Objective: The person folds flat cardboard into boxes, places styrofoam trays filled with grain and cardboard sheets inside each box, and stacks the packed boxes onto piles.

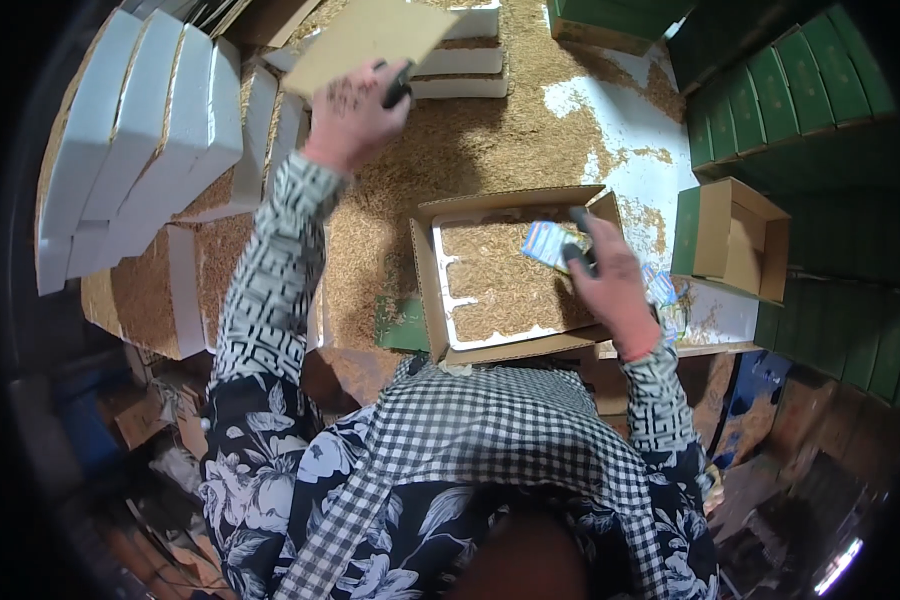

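My left hand (360,109) is at the upper left, its fingers at the near edge of a flat tan cardboard sheet (375,41); a dark cover shows on a fingertip. My right hand (607,281), with dark covers on thumb and finger, holds a small blue and white printed packet (551,244) over an open cardboard box (525,350). In the box lies a white tray (445,300) filled with tan, grain-like loose material (495,262). More printed packets (664,289) lie just right of the box, partly behind my right wrist.
White foam trays (150,127) of the same material are stacked at the left, with others (457,86) at the back. An open green and brown box (750,240) stands at the right, beside rows of green boxes (780,97). Loose material covers much of the white tabletop (630,112).
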A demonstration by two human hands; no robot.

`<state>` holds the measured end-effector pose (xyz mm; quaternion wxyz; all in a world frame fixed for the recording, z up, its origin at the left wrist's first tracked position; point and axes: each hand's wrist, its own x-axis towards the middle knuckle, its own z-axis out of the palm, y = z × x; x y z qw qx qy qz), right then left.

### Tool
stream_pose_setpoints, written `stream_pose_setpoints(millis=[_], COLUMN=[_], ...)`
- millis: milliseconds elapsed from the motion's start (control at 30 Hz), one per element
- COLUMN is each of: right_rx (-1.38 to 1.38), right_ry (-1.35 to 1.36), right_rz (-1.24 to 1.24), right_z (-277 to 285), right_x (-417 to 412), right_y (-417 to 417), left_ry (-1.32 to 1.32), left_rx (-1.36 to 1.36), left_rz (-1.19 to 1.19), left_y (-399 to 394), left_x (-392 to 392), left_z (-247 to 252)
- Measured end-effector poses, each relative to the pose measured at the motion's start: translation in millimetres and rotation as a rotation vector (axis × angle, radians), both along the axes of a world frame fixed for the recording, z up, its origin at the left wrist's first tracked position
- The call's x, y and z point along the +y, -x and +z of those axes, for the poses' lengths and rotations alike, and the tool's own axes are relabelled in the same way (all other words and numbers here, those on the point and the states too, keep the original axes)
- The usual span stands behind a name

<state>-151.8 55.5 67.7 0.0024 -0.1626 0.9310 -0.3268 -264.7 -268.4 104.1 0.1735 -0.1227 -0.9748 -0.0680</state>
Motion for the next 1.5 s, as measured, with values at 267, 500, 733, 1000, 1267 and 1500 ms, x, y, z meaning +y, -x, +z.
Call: stream_pose_setpoints(millis=[267,500,733,1000,1267,1500], right_rx=[0.088,0.187,0.432,0.335,0.268,-0.055], right_ry=[0.654,0.130,-0.350,-0.391,-0.090,-0.237], right_rz=[-0.122,0.238,0.049,0.649,0.307,0.374], right_z=[56.1,17.8,20.5,-13.9,12.7,-52.2], right_x=[32.2,-7.5,-1.2,-7.6,-14.8,-7.2], right_y=[-18.7,-21.2,-22.7,-35.9,-71.2,-33.8], left_ry=[0.161,-0.666,-0.591,-0.038,-0.233,0.113], left_rx=[0.053,-0.724,-0.616,-0.251,-0.429,-0.525], left_rz=[-0.269,-0.187,-0.241,-0.142,-0.319,-0.483], left_y=[-176.7,-197.0,-226.7,-191.8,-230.6,-167.6], left_x=[180.6,211.6,183.0,99.2,96.5,87.2], left_z=[-62.9,-151.9,-47.8,-39.9,-1.2,-73.6])
